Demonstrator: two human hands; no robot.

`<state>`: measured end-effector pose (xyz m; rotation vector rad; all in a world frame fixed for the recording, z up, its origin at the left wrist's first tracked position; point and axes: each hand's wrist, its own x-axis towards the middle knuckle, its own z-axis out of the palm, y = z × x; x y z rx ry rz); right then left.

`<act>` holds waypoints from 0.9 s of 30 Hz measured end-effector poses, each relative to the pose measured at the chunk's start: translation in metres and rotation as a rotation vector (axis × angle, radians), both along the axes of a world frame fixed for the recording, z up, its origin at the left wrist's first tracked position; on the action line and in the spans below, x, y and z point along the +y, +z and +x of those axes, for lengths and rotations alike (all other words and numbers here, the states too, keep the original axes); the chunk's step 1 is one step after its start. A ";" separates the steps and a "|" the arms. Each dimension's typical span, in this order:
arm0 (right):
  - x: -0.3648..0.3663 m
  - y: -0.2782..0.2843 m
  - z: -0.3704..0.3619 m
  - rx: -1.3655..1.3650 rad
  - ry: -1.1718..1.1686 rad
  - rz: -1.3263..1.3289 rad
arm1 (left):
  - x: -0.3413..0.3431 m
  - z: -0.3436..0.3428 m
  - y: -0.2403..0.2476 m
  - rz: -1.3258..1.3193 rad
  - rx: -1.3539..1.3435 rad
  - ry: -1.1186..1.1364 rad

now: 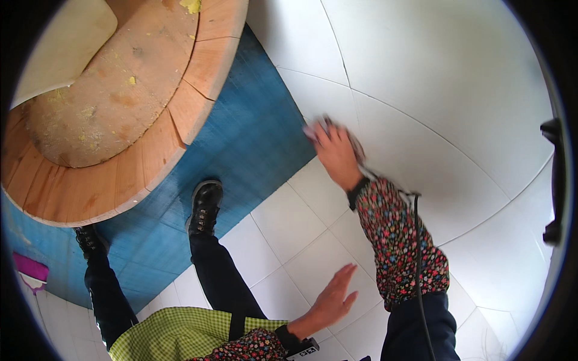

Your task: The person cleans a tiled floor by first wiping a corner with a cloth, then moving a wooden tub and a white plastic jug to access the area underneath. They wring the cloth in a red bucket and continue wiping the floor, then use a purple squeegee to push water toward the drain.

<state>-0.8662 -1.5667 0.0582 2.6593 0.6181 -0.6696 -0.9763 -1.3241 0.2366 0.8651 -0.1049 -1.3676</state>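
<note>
a dark, blurred cloth point(357, 148) is being held by the right hand point(338, 155); its fingers are being spread over the cloth, which is showing at both sides of them. white tiles point(433, 84) are being covered in part by this hand, and whether the cloth is being pressed to them cannot be told. the left hand point(328, 304) is being held below the right fingers, well apart, with its own fingers together, its thumb spread away and nothing being gripped.

just left of the right fingers, the edge of the blue floor point(265, 99) is being shown. farther left, a round wooden tub point(208, 51) is being seen, with yellow bits point(132, 80) being scattered inside. below and left of the right fingers, a black boot point(206, 204) is being planted on the blue floor.
</note>
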 end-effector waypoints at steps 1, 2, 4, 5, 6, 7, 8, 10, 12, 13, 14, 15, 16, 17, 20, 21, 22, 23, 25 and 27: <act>0.014 -0.011 0.041 0.027 0.011 -0.015 | -0.004 0.001 -0.004 0.080 0.037 0.035; 0.027 -0.023 0.082 -0.073 0.061 0.034 | -0.006 0.003 -0.013 0.136 0.067 0.064; 0.049 -0.049 0.151 -0.259 0.146 0.009 | -0.002 0.008 -0.033 0.257 0.195 0.105; 0.056 -0.063 0.175 -0.371 0.201 0.013 | 0.003 0.013 -0.044 0.329 0.321 0.106; 0.059 -0.078 0.189 -0.366 0.106 0.120 | 0.006 0.019 -0.054 0.323 0.399 0.192; 0.060 -0.092 0.193 -0.385 0.026 0.250 | 0.011 0.025 -0.060 0.332 0.412 0.218; 0.057 -0.105 0.187 -0.378 0.204 -0.019 | 0.014 0.032 -0.065 0.346 0.426 0.255; 0.045 -0.125 0.154 -0.241 0.268 -0.155 | 0.017 0.044 -0.075 0.305 0.466 0.335; 0.028 -0.134 0.106 -0.128 0.310 -0.290 | 0.017 0.052 -0.087 0.328 0.505 0.357; 0.019 -0.134 0.080 0.011 0.288 -0.376 | 0.016 0.055 -0.091 0.336 0.518 0.378; 0.009 -0.132 0.054 -0.018 0.325 -0.382 | 0.015 0.056 -0.095 0.358 0.530 0.370; -0.001 -0.129 0.029 0.047 0.336 -0.420 | 0.013 0.057 -0.098 0.342 0.548 0.374; -0.012 -0.124 0.003 0.103 0.360 -0.434 | 0.011 0.056 -0.100 0.341 0.577 0.365; -0.023 -0.119 -0.023 0.102 0.394 -0.469 | 0.011 0.054 -0.101 0.348 0.621 0.330; -0.052 -0.090 -0.098 0.306 0.364 -0.575 | 0.010 0.046 -0.101 0.365 0.542 0.298; -0.058 -0.076 -0.119 0.489 0.320 -0.603 | 0.010 0.041 -0.100 0.365 0.507 0.296; -0.062 -0.061 -0.134 0.572 0.340 -0.585 | 0.011 0.037 -0.099 0.372 0.510 0.276; -0.063 -0.045 -0.144 0.859 0.411 -0.666 | 0.012 0.032 -0.099 0.374 0.498 0.268; -0.059 -0.013 -0.153 0.727 0.215 -0.643 | 0.014 0.023 -0.099 0.379 0.503 0.240; -0.050 0.022 -0.152 0.594 -0.143 -0.552 | 0.015 0.016 -0.101 0.390 0.524 0.171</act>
